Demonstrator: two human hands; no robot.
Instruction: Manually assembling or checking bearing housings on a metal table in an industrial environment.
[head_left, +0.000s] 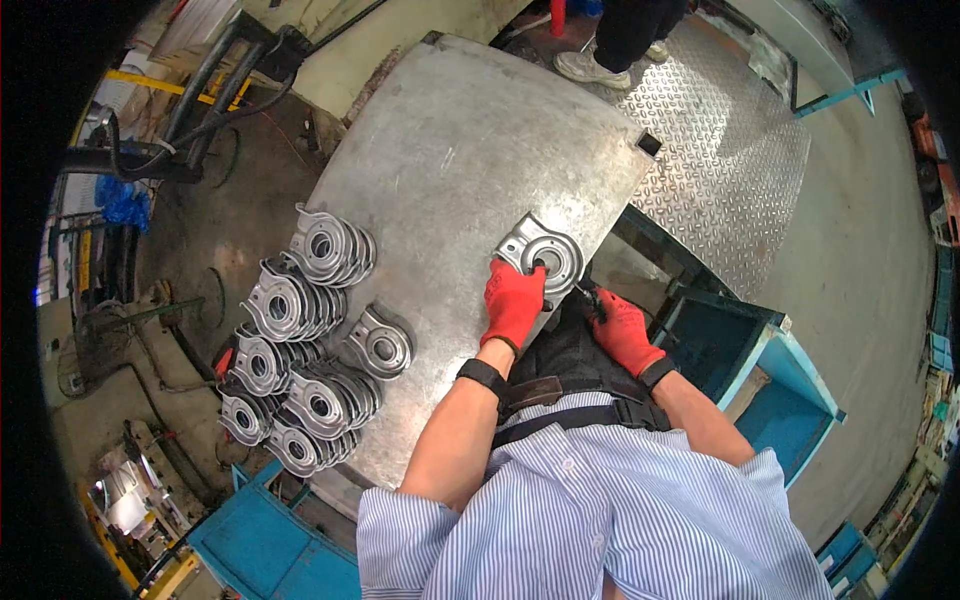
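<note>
My left hand (513, 300), in a red glove with dark fingertips, grips a stamped metal bracket (562, 246) at the right edge of the steel table (440, 140). A fingertip reaches to the round hole in its middle. Just right of the bracket's rim is my right hand (624, 334), gloved the same way, its fingers closed around a dark, slim thing (588, 298) whose kind I cannot make out. One more bracket (383, 345) lies alone on the table to the left.
Several stacks of like brackets (322, 398) lean along the table's left edge. Blue metal bins stand at lower left (275, 540) and right (790, 385). Beyond a tread-plate platform (730, 150), a person's shoe (592, 70) shows near the table's far corner.
</note>
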